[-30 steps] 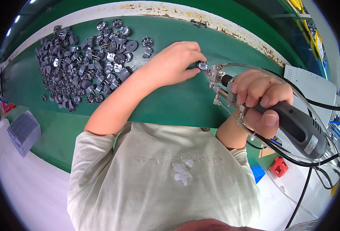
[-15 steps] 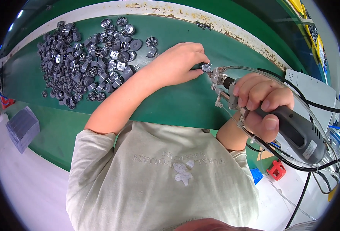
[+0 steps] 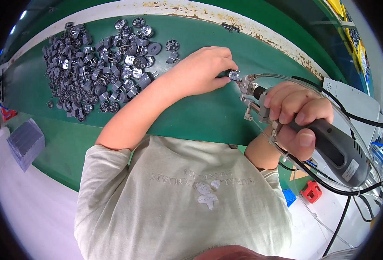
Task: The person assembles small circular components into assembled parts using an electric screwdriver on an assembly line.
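Observation:
My left hand (image 3: 209, 69) reaches over the green worktop and pinches a small round dark plug part (image 3: 234, 75) between thumb and fingers. The part's pale, shiny face is turned toward the right. Wrapped in my right hand (image 3: 298, 116) is a dark grey electric screwdriver (image 3: 330, 145) with a metal head (image 3: 247, 85) and thin hoses. That metal head meets or nearly meets the plug part; actual contact is too small to make out. Beyond my left forearm lies a large heap of similar dark round plug parts (image 3: 87, 71), several with metal pins showing.
A white, rust-flecked rail (image 3: 209, 14) borders the worktop's far side. Black cables (image 3: 360, 119) and a clear hose run at the right beside a white box (image 3: 349, 97). Lower right are a red plastic piece (image 3: 311, 191) and a blue bin (image 3: 289, 197); a grey box (image 3: 26, 145) is at left.
Both hands, the plug part and the screwdriver have shifted very slightly to the right. The grips look the same.

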